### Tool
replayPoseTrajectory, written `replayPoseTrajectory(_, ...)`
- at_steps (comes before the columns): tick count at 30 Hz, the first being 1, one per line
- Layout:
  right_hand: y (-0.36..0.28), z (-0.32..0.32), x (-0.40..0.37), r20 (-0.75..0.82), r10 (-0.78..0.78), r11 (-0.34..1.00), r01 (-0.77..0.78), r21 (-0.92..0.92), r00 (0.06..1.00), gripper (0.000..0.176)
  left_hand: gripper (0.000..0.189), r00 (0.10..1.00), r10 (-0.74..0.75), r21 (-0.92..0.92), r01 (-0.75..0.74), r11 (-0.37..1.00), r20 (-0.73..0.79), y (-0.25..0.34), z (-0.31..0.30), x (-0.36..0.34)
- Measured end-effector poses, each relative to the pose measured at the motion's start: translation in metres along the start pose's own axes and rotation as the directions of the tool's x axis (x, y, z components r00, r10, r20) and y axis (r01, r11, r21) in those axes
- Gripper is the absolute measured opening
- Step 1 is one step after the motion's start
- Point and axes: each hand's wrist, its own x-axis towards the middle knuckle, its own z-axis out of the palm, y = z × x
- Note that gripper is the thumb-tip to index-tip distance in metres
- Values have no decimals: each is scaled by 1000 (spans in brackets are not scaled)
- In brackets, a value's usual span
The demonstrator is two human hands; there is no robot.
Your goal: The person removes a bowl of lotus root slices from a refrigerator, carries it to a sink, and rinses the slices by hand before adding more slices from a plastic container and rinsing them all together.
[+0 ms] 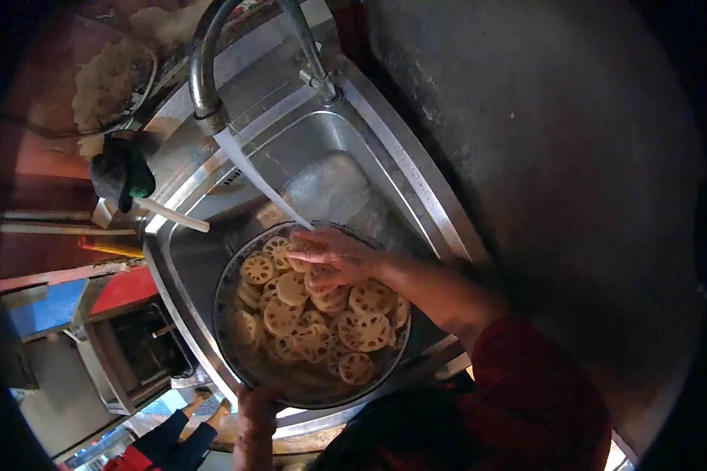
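Note:
A round dark-rimmed basin (226, 349) sits in the steel sink, filled with lotus root slices (365, 332) in cloudy water. My right hand (339, 256) reaches over the far side of the basin, fingers stretched across the slices and holding none that I can see. Water runs from the faucet (204, 82) in a stream that lands beside its fingers. At the near left, my left hand (258, 404) grips the basin's rim; its fingertips are partly hidden.
The steel sink (428, 184) surrounds the basin. A dark green object with a white handle (171, 213) lies at its left edge. A grey surface (558, 149) extends to the right. Another person's legs (177, 432) show at the lower left.

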Motion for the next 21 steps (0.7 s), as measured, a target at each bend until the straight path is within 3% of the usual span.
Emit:
replayPoseTrajectory(1, -1, 1, 0, 17, 30, 1000, -30, -5, 999, 68, 45, 989, 109, 107, -119, 987, 95, 4, -2, -4)
replayPoseTrajectory(5, -7, 5, -1, 33, 50, 998, -51, 30, 998, 70, 50, 999, -8, 147, 3, 989, 32, 34, 10, -11)
replayPoseTrajectory(6, -7, 8, 0, 6, 47, 998, -48, 36, 999, 67, 49, 997, 35, 239, -50, 970, 65, 42, 15, -15)
replayPoseTrajectory(8, -4, 10, -3, -25, 47, 998, -46, 38, 999, 64, 50, 997, 15, 246, -35, 969, 81, 51, 18, -16)
replayPoseTrajectory(10, -8, 5, -1, 69, 119, 977, -129, 169, 990, 66, 50, 996, 0, 255, -23, 967, 92, 56, 15, -15)
replayPoseTrajectory(13, -7, 6, 1, 57, 119, 989, -123, 80, 991, 68, 47, 990, 18, 176, -42, 983, 140, 49, 2, -10)
replayPoseTrajectory(15, -3, 3, 3, 60, 106, 994, -107, 15, 993, 69, 34, 972, 117, 433, -196, 880, 202, 39, -12, -1)
replayPoseTrajectory(16, -3, 1, 4, 67, 102, 994, -99, -42, 993, 70, 34, 971, 127, 430, -205, 879, 203, 27, -24, 7)
replayPoseTrajectory(18, -10, -19, 10, 99, 108, 991, -100, -84, 989, 70, 19, 876, 356, 566, -483, 668, 326, -7, -43, 32)
replayPoseTrajectory(19, -13, -27, 11, 135, 127, 987, -111, -118, 983, 70, 19, 870, 368, 556, -492, 670, 327, -17, -44, 42)
replayPoseTrajectory(20, -13, -30, 10, 144, 121, 986, -102, -133, 982, 70, 19, 937, 279, 298, -332, 895, 208, -29, -43, 52)
replayPoseTrajectory(21, -10, -32, 9, 128, 116, 978, -91, -187, 985, 70, 19, 981, 145, -17, -144, 989, 132, -40, -43, 62)
